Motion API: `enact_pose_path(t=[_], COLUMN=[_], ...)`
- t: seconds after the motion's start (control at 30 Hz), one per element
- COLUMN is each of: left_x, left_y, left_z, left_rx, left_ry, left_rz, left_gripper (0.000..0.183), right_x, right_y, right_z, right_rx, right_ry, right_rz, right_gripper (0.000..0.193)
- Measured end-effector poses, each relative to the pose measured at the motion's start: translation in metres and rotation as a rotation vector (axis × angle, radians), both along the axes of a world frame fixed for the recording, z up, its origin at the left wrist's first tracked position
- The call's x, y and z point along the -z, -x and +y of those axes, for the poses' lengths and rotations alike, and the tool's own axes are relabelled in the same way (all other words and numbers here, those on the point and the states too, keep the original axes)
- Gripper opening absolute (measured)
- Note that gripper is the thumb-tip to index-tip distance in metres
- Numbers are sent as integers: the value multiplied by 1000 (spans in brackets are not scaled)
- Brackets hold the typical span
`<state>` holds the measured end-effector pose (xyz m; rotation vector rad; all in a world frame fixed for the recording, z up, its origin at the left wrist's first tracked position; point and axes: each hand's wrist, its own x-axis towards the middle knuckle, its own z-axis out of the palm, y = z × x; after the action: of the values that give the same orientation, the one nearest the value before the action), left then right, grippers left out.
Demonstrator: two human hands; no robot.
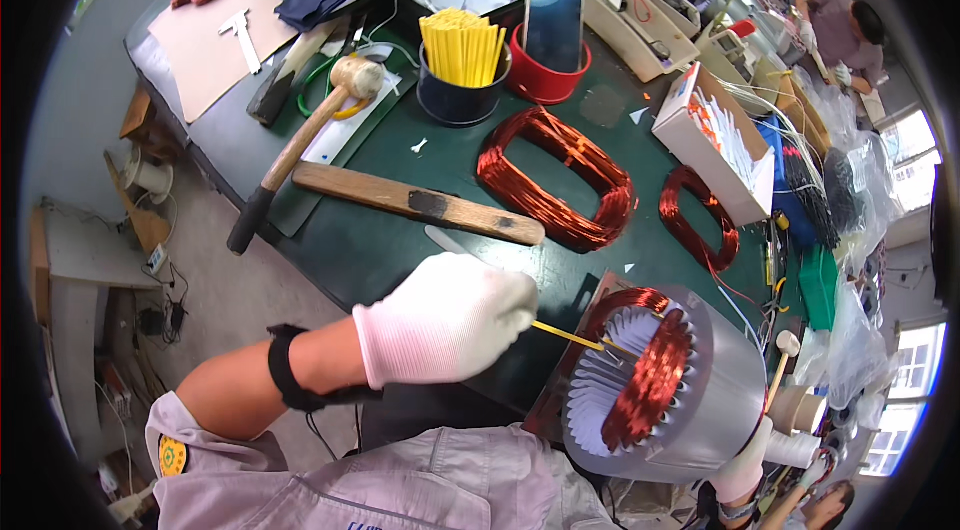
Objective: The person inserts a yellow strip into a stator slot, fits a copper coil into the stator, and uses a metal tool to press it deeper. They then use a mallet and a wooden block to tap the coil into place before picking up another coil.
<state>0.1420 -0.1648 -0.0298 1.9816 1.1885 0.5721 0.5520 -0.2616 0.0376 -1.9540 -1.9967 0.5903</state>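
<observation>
My left hand [450, 315], in a white knitted glove, is closed on a thin yellow strip [568, 334]. The strip's far end reaches the open end of a grey metal motor stator [725, 370], at its inner slots. White liners stand around the bore, and red-brown copper wire windings [650, 390] fill part of it. My right hand [742, 470], also gloved, is at the stator's right side; its fingers are hidden behind the housing. A flat, pale, blade-like piece [442, 239] shows just beyond my left hand.
Beyond lie a wooden bar [420, 205], a mallet [310, 135] and two copper coils [500, 180]. A dark cup [458, 102] holds yellow strips; a red bowl [545, 80] has a phone-like slab in it. A white box [715, 145] stands right. Other people work far right.
</observation>
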Motion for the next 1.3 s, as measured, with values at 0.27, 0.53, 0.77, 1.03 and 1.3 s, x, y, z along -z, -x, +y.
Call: enact_pose_path(t=[0.27,0.53,0.77,1.03,1.3], left_x=[-22,-27,20,-19,19], left_y=[-17,-26,-34,-30,-17], left_z=[10,4,5,-1,16], left_rx=[62,47,113,-37,46], left_ry=[-46,65,-179,-43,-136], left_rz=[30,101,-18,214,101], left_gripper=[17,22,10,27,23], right_x=[35,2,-6,-15,-17], right_y=[-40,-44,-24,-50,-55], right_z=[25,13,5,8,-1], right_rx=[-290,-280,-264,-282,-289], right_ry=[-180,-169,-145,-56,-55], right_rz=[-188,-306,-338,-315,-303], right_gripper=[9,43,48,55,54])
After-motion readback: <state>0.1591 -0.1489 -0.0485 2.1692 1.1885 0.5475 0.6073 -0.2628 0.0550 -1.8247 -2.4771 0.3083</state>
